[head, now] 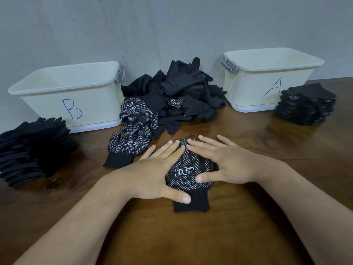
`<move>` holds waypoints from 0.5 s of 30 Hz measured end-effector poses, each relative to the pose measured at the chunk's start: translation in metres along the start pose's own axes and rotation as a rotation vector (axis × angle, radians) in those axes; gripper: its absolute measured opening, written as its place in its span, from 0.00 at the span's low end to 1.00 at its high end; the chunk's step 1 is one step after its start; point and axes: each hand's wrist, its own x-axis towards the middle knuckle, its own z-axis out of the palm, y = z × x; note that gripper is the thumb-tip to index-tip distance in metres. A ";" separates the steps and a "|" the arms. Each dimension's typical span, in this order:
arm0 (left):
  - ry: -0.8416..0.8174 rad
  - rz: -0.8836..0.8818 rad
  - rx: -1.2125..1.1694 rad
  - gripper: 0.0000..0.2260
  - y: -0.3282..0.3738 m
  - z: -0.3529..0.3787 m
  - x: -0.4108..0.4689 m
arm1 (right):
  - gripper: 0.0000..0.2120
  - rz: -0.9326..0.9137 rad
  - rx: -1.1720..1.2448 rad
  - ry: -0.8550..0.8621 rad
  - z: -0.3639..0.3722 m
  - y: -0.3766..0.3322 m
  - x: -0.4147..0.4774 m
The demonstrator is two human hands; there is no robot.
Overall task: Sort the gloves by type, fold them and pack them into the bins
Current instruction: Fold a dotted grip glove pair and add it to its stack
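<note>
Presently, item by item.

Fingers (pixel 168 152), left hand (pixel 152 175): straight and spread, lying flat on the dotted glove (pixel 188 173). The thumb presses near the glove's cuff. Nothing is gripped.

Fingers (pixel 202 148), right hand (pixel 227 165): likewise straight and spread, flat on the same glove. The tips meet the left hand's tips over the glove's finger end, and the thumb rests on the dotted palm. Nothing is gripped.

Dotted glove: lies flat on the worktop (pixel 248 217) between both hands, dots and printed label up, cuff toward the person. Judged to be smoothed for folding, not yet folded.

Two more dotted gloves (pixel 131 138): just beside, to the left, unfolded and overlapping each other.

Loose pile (pixel 177 92): black gloves, mixed and unsorted, against the wall between the bins. A fair share of the sorting is left.

Plain stack (pixel 32 146): black gloves without dots, piled on the worktop beside bin B (pixel 57 104).

Dotted stack (pixel 305 104): folded gloves in a neat pile on the worktop beside bin A (pixel 257 88).

Bins: both seem to hold nothing, though their floors are not fully in view.

Progress, as a judgement: sorting and folding are partly done, and packing appears not to have begun.
</note>
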 end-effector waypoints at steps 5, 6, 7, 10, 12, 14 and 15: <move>0.022 -0.012 -0.016 0.62 -0.002 0.003 0.000 | 0.48 -0.005 0.007 -0.003 -0.001 0.002 -0.002; 0.038 -0.011 -0.022 0.62 -0.003 0.005 0.000 | 0.47 -0.006 0.016 0.008 -0.001 0.002 -0.002; 0.055 -0.007 -0.035 0.62 -0.002 0.006 0.000 | 0.46 -0.007 0.034 0.022 -0.001 0.002 -0.003; 0.185 0.007 -0.183 0.58 -0.002 0.003 -0.002 | 0.42 -0.022 0.126 0.090 0.000 0.002 -0.007; 0.370 -0.015 -0.329 0.49 -0.005 -0.003 -0.002 | 0.38 -0.017 0.168 0.135 0.001 0.002 -0.008; 0.596 -0.078 -0.413 0.33 -0.013 -0.006 0.002 | 0.35 0.009 0.192 0.174 0.001 0.001 -0.008; 0.693 -0.101 -0.421 0.24 -0.019 -0.006 0.003 | 0.34 0.021 0.203 0.188 0.001 0.001 -0.006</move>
